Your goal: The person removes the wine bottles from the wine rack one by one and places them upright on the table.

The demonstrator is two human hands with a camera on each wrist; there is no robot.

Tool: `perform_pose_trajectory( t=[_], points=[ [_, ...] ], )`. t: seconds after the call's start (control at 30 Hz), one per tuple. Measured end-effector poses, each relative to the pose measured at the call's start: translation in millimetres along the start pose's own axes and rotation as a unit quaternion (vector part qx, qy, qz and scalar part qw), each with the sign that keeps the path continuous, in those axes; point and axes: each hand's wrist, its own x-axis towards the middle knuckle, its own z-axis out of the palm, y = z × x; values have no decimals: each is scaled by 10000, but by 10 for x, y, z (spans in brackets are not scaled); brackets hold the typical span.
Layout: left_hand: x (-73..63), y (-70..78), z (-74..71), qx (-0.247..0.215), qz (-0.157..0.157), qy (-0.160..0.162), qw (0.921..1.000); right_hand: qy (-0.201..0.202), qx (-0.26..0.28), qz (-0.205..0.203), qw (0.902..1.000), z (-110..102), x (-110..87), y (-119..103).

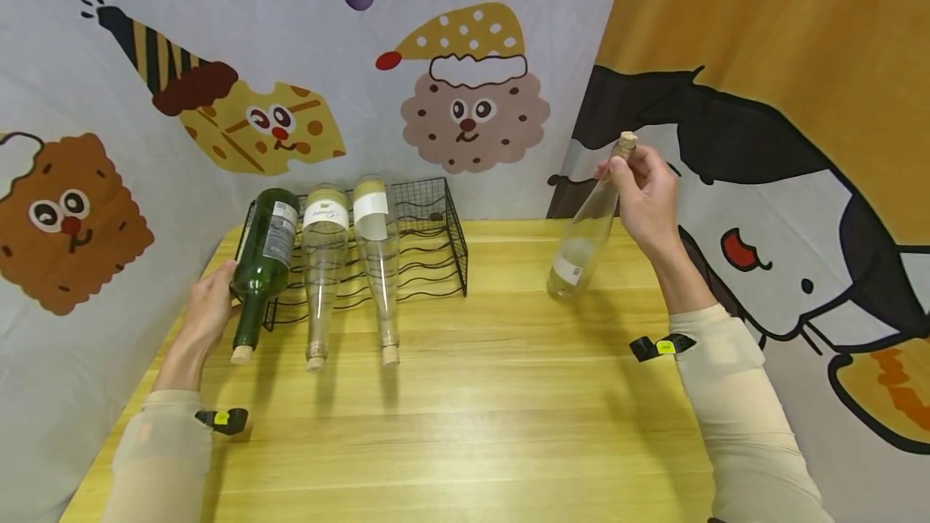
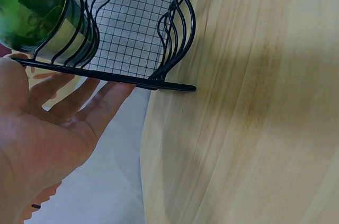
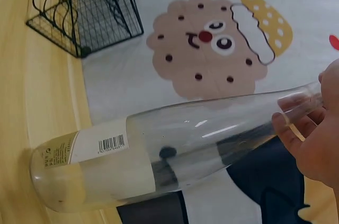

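Note:
At the right, my right hand (image 1: 649, 200) grips the neck of a corked clear glass bottle (image 1: 581, 244) that stands tilted, its base low over the table; the right wrist view shows its barcode label. My left hand (image 1: 209, 301) touches the left end of a black wire wine rack (image 1: 430, 263), fingers stretched along its side bar in the left wrist view. On the rack a green wine bottle (image 1: 263, 277) lies nearest that hand. Two clear bottles lie beside it, a middle one (image 1: 324, 257) and a right-hand one (image 1: 378, 257), corks toward me.
The rack stands on a wooden table (image 1: 472, 410) near the back wall cloth (image 1: 305, 14), which has cartoon figures. Another patterned cloth (image 1: 770, 152) hangs close along the right side. The rack's right-hand slots (image 1: 429, 240) hold no bottle.

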Motion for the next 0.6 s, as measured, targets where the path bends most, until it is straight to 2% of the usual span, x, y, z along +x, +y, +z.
perform_pose_trajectory(
  t=[0.17, 0.33, 0.6],
  points=[
    [5, -11, -2, -36, 12, 76, 10000, 213, -120, 233, 9994, -102, 87, 103],
    [12, -8, -13, 7, 22, 89, 10000, 512, -23, 334, 9981, -190, 178, 207],
    [6, 10, -23, -18, -8, 103, 9999, 962, -17, 709, 9928, -313, 318, 300]
  ],
)
